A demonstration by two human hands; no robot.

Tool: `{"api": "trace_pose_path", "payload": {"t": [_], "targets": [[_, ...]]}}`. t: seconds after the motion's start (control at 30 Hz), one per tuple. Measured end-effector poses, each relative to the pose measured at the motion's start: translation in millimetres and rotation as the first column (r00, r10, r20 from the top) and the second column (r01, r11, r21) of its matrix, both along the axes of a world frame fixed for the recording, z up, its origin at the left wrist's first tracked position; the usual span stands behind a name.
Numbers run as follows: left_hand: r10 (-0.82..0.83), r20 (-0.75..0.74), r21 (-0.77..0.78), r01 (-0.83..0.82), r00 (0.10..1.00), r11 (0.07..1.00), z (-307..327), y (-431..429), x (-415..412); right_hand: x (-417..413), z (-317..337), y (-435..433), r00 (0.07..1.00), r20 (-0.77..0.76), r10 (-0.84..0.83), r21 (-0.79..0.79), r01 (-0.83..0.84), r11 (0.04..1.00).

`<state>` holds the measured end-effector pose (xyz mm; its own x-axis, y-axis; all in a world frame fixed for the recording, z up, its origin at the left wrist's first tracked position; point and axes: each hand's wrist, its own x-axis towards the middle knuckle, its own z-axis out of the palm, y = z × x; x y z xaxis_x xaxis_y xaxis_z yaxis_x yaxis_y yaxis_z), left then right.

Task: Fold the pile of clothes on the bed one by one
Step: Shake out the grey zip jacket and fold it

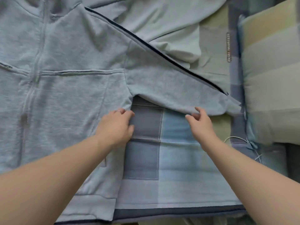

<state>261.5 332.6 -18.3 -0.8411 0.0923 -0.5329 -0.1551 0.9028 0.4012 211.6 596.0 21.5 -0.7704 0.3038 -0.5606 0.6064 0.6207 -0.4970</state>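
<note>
Left grip (116,125) curls round jacket (65,95) edge.

One bit of writing on show: a small brown tab label (229,47) sewn upright on the checked bed cover (178,143), just right of the pale green garment (162,21) and up past the sleeve of the grey hoodie (73,54); a single line of pale letters runs along it, too blurred to read. At the top edge a dark mark on the pale green garment is cut off; logo or lettering, cannot tell.
</note>
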Motion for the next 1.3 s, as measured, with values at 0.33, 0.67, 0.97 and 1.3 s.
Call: {"api": "trace_pose_path", "payload": {"t": [0.33,0.67,0.97,1.3], "targets": [[-0.307,-0.159,-0.024,0.307,0.938,0.951,-31,164,-103,-68,-57,159,0.654,0.179,-0.735,-0.321,0.745,0.584],[-0.06,0.126,0.367,0.01,0.99,0.93,-22,175,-107,-105,-51,165,0.644,0.047,-0.764,-0.601,0.629,0.493],[0.316,0.714,0.665,-0.746,0.625,-0.029,85,78,-139,-118,80,-24,0.909,-0.412,0.067,-0.458,-0.27,0.847],[0.459,0.639,0.663,-0.744,0.617,0.077,142,-191,-100,-99,139,-277,0.851,-0.181,0.494,-0.57,-0.5,0.652]]}}
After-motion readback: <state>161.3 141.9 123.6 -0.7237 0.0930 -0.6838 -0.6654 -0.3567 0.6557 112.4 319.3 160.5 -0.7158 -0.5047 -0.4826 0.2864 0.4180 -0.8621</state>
